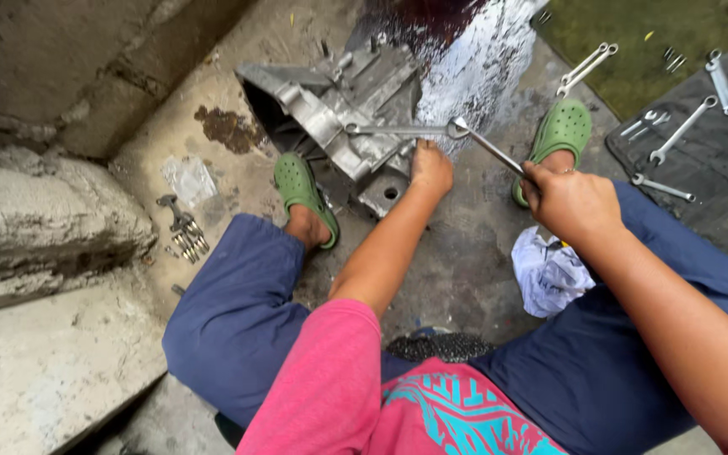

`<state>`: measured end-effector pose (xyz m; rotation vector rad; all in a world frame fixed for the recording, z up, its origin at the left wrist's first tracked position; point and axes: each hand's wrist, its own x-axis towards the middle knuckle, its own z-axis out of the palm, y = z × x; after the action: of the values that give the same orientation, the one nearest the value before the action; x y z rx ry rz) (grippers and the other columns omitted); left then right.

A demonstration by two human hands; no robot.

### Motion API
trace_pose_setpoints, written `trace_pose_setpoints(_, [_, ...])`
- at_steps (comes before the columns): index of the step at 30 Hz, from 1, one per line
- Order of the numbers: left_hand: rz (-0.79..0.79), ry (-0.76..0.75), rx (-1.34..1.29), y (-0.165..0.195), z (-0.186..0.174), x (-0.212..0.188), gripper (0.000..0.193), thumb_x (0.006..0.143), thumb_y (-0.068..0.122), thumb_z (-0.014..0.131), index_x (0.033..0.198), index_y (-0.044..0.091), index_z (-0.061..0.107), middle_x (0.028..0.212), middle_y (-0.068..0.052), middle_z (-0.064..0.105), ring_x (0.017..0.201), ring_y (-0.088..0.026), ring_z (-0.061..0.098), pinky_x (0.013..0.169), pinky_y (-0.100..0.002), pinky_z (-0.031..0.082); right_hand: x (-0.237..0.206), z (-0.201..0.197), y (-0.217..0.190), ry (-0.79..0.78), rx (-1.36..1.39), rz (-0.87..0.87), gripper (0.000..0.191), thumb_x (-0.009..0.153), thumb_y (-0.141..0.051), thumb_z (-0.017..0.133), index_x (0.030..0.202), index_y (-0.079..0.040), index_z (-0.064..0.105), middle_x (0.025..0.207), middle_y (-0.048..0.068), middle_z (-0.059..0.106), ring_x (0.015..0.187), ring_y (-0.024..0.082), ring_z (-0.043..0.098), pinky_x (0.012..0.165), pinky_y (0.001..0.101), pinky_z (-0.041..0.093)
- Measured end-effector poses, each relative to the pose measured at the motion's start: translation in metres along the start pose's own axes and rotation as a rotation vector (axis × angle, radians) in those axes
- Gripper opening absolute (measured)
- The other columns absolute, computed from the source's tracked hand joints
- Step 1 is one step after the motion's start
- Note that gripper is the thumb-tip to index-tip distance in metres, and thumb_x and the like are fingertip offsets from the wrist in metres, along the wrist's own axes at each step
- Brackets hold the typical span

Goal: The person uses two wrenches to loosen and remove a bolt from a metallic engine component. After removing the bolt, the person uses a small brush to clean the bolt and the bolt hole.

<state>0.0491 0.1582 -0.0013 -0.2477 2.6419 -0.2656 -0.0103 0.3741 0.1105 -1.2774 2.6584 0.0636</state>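
Left hand (pixel 430 168) pressed flat against the near edge of a grey metal housing (pixel 339 118) on the wet concrete floor (pixel 465 253), fingers hidden, so grip impossible to tell. Right hand (pixel 570 202) closed around one wrench (pixel 490 147), its head hooked onto a second wrench (pixel 398 130) set on the housing. Loose spanners (pixel 680 128) spread on a dark mat (pixel 718 185) by the floor's right edge; bolts (pixel 187 236) near the left.

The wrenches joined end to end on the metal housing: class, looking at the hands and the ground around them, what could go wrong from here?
1. The right hand grips a wrench hooked onto a second wrench on the housing; that link might slip and the hand lurch.
2. The left hand rests on the housing close to the link, so knuckles could be struck.
3. The ground looks wet and oily; the housing may slide.
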Motion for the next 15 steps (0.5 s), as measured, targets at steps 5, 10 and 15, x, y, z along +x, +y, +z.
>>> trace_pose_setpoints(5, [-0.019,-0.104,-0.024,0.004,-0.002,0.000,0.053,0.099,0.035,0.045,0.136,0.003,0.063,0.145,-0.020,0.056,0.138,-0.038,0.049,0.112,-0.056,0.027,0.012,0.001,0.006,-0.025,-0.025,0.037,0.038,0.100,-0.053,0.060,0.111,-0.021,0.076,0.083,0.018,0.074,0.076,0.040,0.073,0.069,0.0511,0.057])
trace_pose_setpoints(10, [0.015,0.060,0.051,0.007,0.010,-0.004,0.045,0.101,0.032,0.046,0.128,0.006,0.071,0.138,-0.021,0.064,0.131,-0.035,0.057,0.114,-0.052,0.028,0.032,0.002,0.017,-0.119,-0.027,0.102,0.046,0.101,-0.061,0.056,0.107,-0.020,0.078,0.087,0.018,0.075,0.084,0.039,0.073,0.073,0.0503,0.057])
trace_pose_setpoints(15, [0.037,0.012,-0.030,0.009,0.024,-0.001,0.038,0.102,0.027,0.050,0.125,0.008,0.075,0.131,-0.017,0.071,0.128,-0.031,0.062,0.110,-0.047,0.035,0.067,0.005,0.034,-0.193,-0.087,0.131,0.055,0.098,-0.070,0.055,0.114,-0.023,0.079,0.099,0.016,0.078,0.095,0.037,0.074,0.080,0.0495,0.057])
